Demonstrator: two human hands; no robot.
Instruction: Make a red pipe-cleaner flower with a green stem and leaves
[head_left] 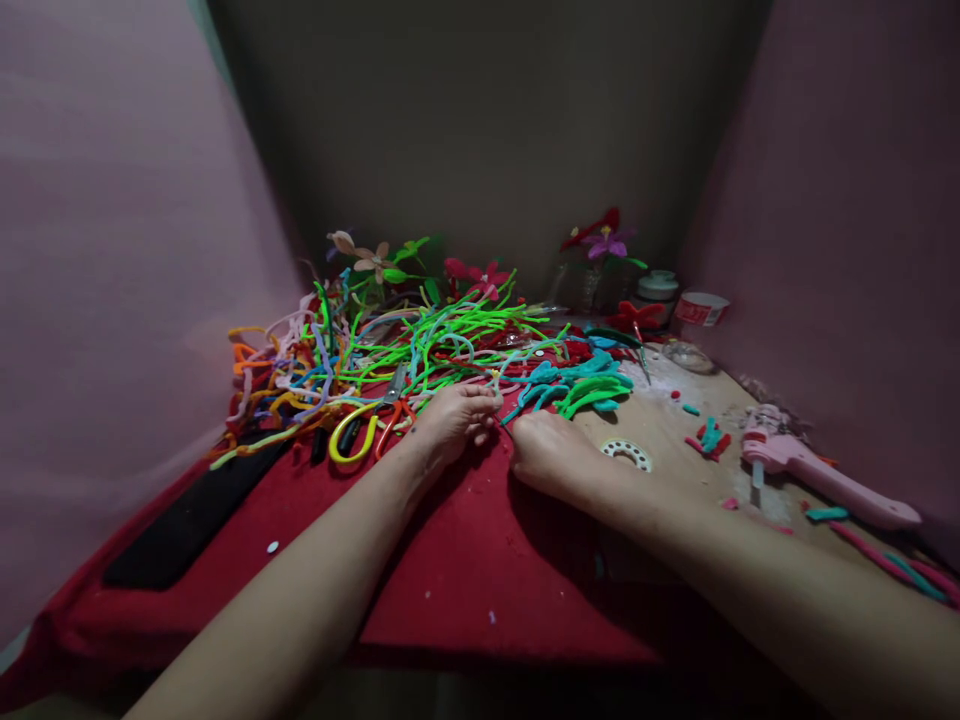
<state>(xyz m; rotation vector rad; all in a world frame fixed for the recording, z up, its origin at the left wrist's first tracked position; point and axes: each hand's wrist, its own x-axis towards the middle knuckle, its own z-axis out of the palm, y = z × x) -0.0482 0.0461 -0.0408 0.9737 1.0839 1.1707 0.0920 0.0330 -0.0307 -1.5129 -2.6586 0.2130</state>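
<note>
My left hand [461, 418] is closed in a pinch above the red cloth. A small yellow-tipped piece [495, 378] sticks up from its fingertips; its lower part is hidden by the fingers. Close to its right, my right hand [549, 452] is curled into a fist with its knuckles up. What it holds is hidden, though a thin dark strand [507, 428] seems to show between the hands. Just beyond them lie turquoise fuzzy loops [541, 385] and bent green pipe cleaners [596, 394]. Scissors with yellow and orange handles [354, 432] lie left of my left hand.
A tangle of pipe cleaners [450, 335] covers the back of the red cloth [450, 590]. Fuzzy flowers [375, 260] stand behind it. On the right are a pink glue gun [825, 470], a white holed disc [627, 455] and a jar [658, 287]. A black slab [187, 520] lies left.
</note>
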